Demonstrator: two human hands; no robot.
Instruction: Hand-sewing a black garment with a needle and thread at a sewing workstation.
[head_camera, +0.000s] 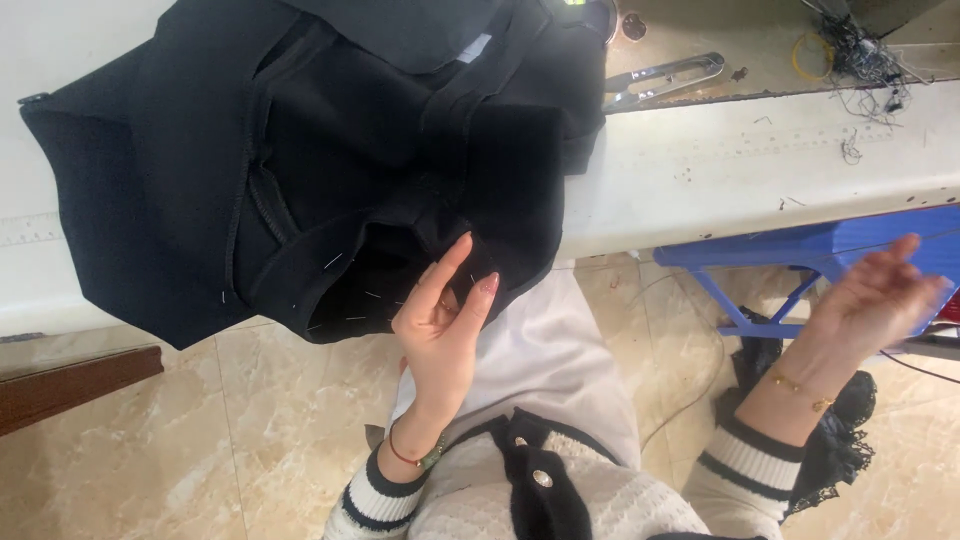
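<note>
A black garment (300, 150) lies spread over a white table (760, 160) and hangs off its near edge. Several pins stick out of a curved opening in the fabric. My left hand (440, 320) pinches the garment's hanging edge between thumb and forefinger. My right hand (875, 295) is raised off to the right, fingers spread and blurred, holding nothing that I can see. A thin thread appears to run near it.
Metal thread snips (665, 80) lie on the table's far right, with loose thread tangles (860, 60) beyond. A blue plastic stool (790, 255) stands right of my lap. Black lace fabric (840, 440) lies on the tiled floor.
</note>
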